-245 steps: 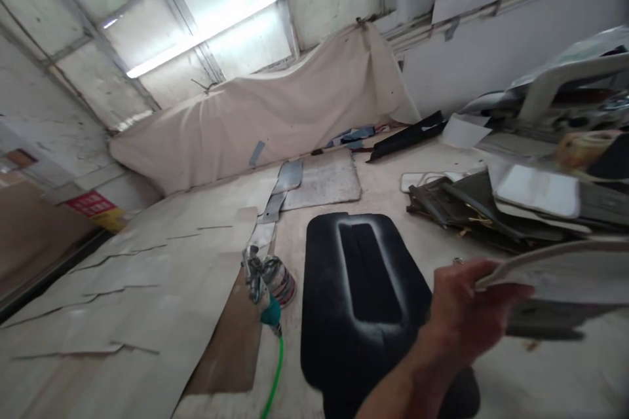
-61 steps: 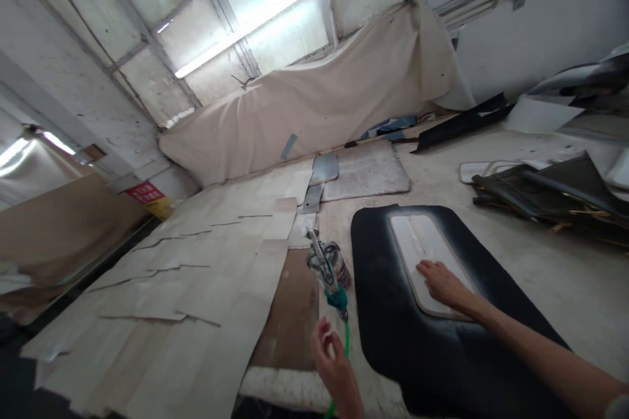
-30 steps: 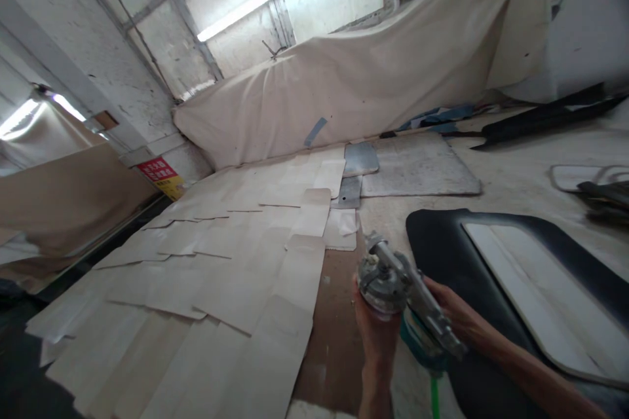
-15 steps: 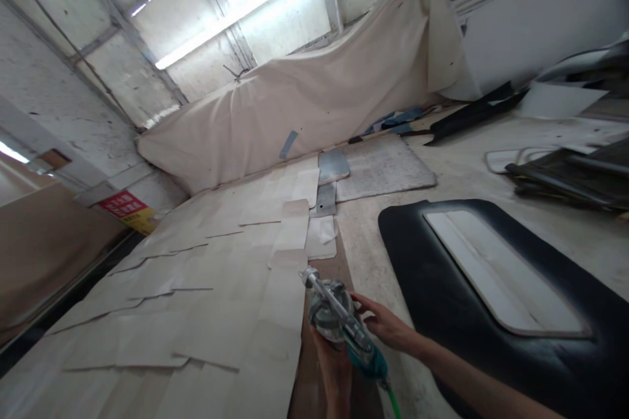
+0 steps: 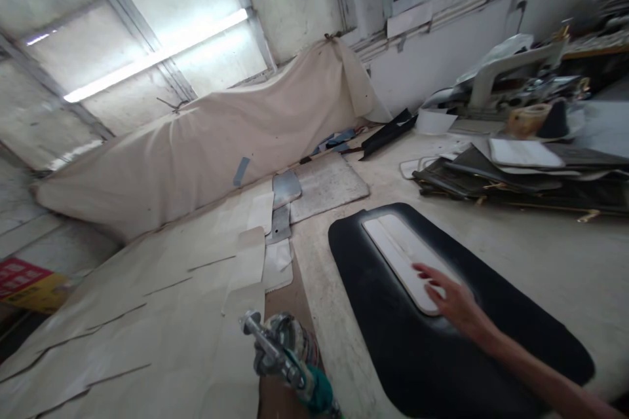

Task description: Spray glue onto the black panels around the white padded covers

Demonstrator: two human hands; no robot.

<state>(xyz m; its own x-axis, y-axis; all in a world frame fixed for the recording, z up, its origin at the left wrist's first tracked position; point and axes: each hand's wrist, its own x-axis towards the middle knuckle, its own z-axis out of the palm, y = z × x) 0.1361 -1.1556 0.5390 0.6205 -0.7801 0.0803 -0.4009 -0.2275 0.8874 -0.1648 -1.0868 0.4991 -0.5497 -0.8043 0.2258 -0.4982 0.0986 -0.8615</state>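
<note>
My right hand (image 5: pixel 452 301) reaches over the lower part of a long white panel (image 5: pixel 398 242) with rounded corners. Its fingers are spread and hold nothing; whether they touch the panel I cannot tell. The panel lies on a larger black sheet (image 5: pixel 363 321), also round-cornered. At the bottom centre is a spray gun (image 5: pixel 278 353) with a metal nozzle, a teal-wrapped handle and a stained cup, above a brown strip beside pale overlapping sheets (image 5: pixel 196 314). My left hand does not show.
Stacked dark pieces (image 5: pixel 521 177) lie to the right on the pale table (image 5: pixel 511 242), with a sewing machine (image 5: pixel 515 75) behind. A grey flat board (image 5: pixel 329 183) rests at the back. Beige cloth (image 5: pixel 206 144) hangs along the far wall.
My right hand has left the spray gun and moved right over the white panel. My left hand, earlier under the gun's cup, is out of sight. The view has swung right.
</note>
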